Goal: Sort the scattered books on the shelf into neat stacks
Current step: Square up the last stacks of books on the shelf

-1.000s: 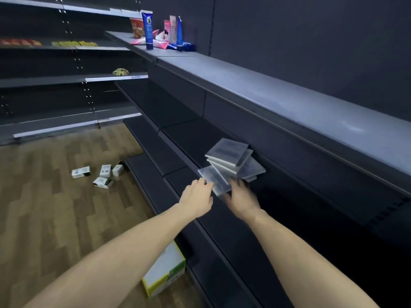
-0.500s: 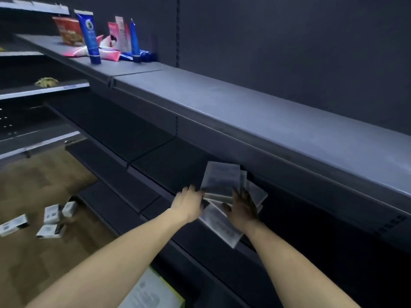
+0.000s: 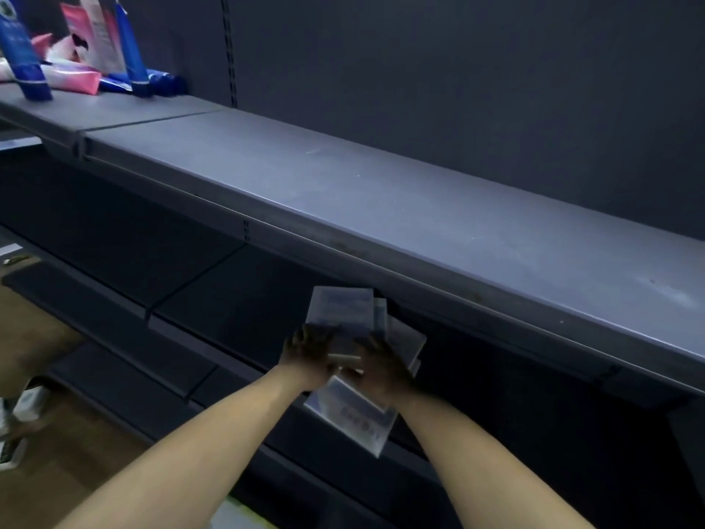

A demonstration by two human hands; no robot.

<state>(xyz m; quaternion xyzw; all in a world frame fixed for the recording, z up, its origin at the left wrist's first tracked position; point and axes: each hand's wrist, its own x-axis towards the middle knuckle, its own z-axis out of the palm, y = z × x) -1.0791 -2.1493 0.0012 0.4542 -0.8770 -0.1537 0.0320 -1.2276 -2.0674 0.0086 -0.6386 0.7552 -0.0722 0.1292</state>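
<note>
Grey books point(image 3: 345, 313) lie clamped between left hand point(image 3: 307, 357) and right hand point(image 3: 381, 366) fingers.

Two bare forearms reach in from the bottom edge of the head view. Neither arm shows a sleeve, and there is no watch, bracelet or ring to be seen. The left hand point(image 3: 307, 357) and the right hand point(image 3: 381, 366) wear no gloves. Both hands sit in deep shadow and look much darker than the forearms, so the detail of the fingers and nails cannot be made out.
</note>
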